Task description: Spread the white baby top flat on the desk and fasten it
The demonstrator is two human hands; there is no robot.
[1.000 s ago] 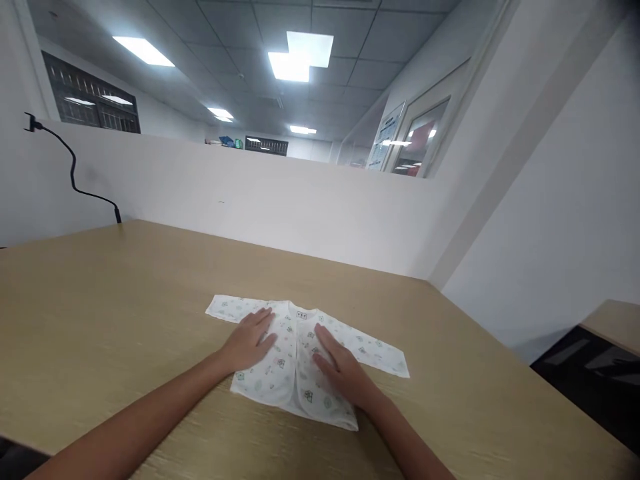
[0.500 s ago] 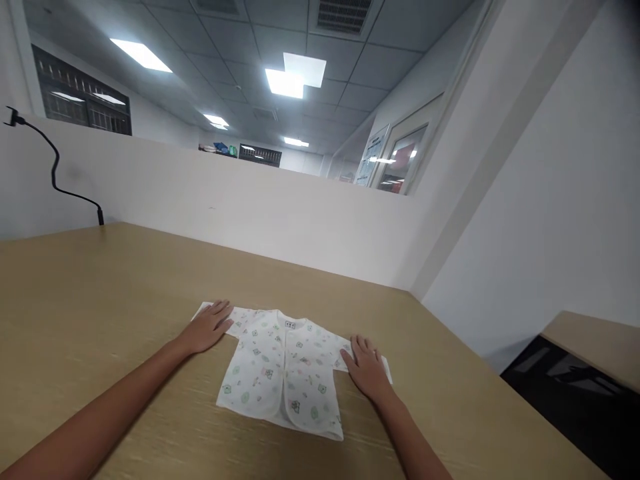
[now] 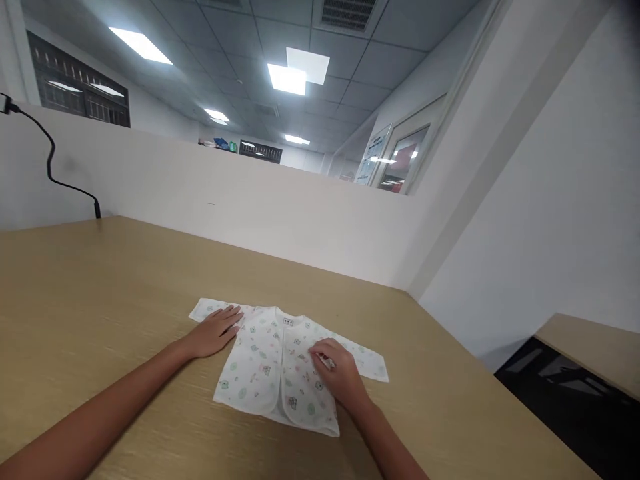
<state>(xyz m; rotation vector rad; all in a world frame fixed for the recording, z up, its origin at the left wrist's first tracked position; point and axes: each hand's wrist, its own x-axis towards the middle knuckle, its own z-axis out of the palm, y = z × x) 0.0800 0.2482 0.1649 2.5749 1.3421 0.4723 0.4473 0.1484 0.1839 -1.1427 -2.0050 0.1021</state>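
Observation:
A small white baby shirt [image 3: 260, 370] with a green and pink print lies flat on the wooden table [image 3: 100, 300], front up, both sleeves spread out. My left hand [image 3: 214, 331] rests flat on the left sleeve, fingers apart. On the shirt's right front panel sits my right hand [image 3: 336, 372], its fingers curled and pinching the fabric there.
A white partition wall [image 3: 250, 207] runs along the table's far edge. A black gooseneck holder [image 3: 55, 170] is clamped at the far left. The table's right edge drops off near a white wall, with a second desk [image 3: 590, 347] beyond.
My right hand left the right sleeve and moved inward onto the right front panel, curling its fingers on the cloth. My left hand stayed on the left sleeve.

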